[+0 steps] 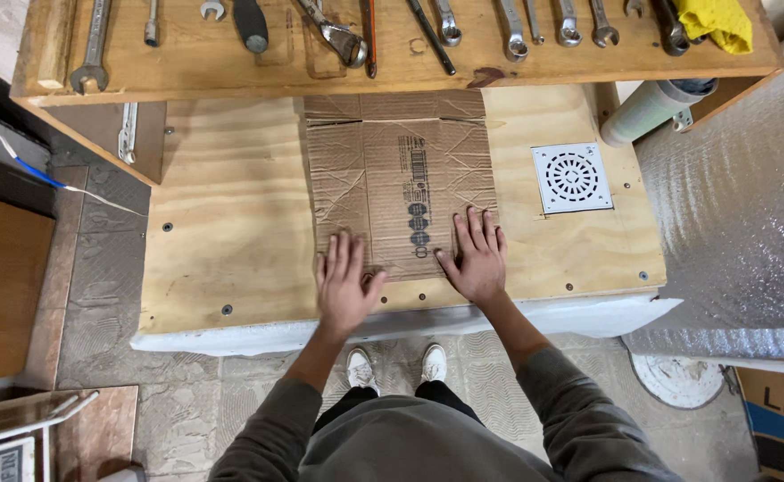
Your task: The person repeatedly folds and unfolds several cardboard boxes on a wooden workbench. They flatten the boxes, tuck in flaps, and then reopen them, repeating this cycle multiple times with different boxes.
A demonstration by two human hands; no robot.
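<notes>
- The surface (231, 241) you are working at is pale plywood with visible grain and screw heads, edged in white along the near side.
- A flattened cardboard sheet (401, 183) is lying in the middle of that surface: brown, creased and wrinkled, roughly rectangular, with folded flaps at its far edge and dark printed marks down its centre.
- Your left hand (345, 284) is resting palm down, fingers spread and flat, on the near left corner of the cardboard sheet, gripping nothing.
- Your right hand (477, 257) is pressing flat with fingers apart on the near right part of the sheet, also clasping nothing.
- A square white drain grate (572, 177) with round slotted openings is sitting just to the right of the sheet.
- A wooden shelf (186, 76) beyond is carrying metal wrenches (515, 31) and a yellow cloth (717, 22).
</notes>
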